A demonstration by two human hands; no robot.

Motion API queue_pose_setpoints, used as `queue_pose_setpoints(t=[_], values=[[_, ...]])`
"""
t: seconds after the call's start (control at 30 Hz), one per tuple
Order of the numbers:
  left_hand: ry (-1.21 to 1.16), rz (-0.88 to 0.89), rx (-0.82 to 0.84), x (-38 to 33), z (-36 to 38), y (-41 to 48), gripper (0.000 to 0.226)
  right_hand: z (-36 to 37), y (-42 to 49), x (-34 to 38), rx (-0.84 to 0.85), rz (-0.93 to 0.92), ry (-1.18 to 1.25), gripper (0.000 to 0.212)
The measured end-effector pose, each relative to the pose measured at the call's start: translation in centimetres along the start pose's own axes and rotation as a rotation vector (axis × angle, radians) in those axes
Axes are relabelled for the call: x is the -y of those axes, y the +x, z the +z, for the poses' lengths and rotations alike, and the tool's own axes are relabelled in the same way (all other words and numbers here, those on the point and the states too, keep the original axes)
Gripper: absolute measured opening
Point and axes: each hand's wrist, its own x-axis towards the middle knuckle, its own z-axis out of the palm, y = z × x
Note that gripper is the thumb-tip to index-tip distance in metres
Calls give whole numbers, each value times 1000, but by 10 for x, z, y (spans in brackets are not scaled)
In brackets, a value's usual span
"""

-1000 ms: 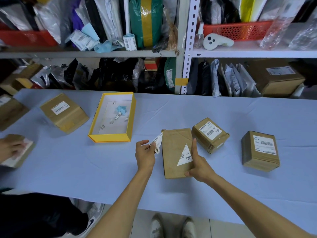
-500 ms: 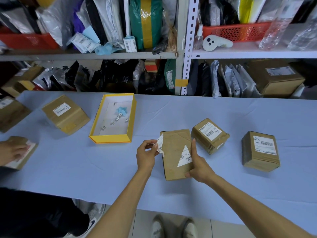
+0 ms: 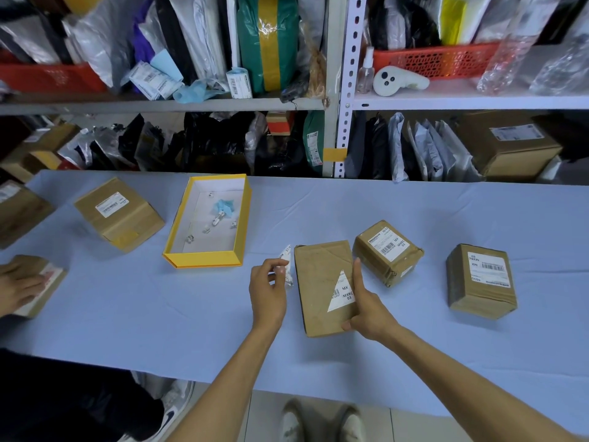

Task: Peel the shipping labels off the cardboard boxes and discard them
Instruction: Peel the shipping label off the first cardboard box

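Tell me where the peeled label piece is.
Head view, centre: the peeled label piece is pinched in the left hand, just left of the box the right hand holds.

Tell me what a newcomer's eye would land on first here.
First, the two hands at centre front. The left hand pinches a torn label piece beside the cardboard box that the right hand grips, with a white triangle of label left on the box's top. Next comes the bright yellow tray left of centre, holding small scraps, then the crammed shelves at the back.
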Motion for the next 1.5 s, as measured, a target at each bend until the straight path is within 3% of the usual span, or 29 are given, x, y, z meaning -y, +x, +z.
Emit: queue_pose_setpoints(t=[0.23, 1.0, 1.5], values=[[27, -48, 8, 2, -2, 0, 14, 1, 2, -2, -11, -12, -13, 133], [54, -178, 146, 1, -3, -1, 47, 6, 8, -11, -17, -80, -48, 136], [-47, -261, 185, -2, -10, -1, 13, 6, 9, -10, -11, -78, -59, 133]])
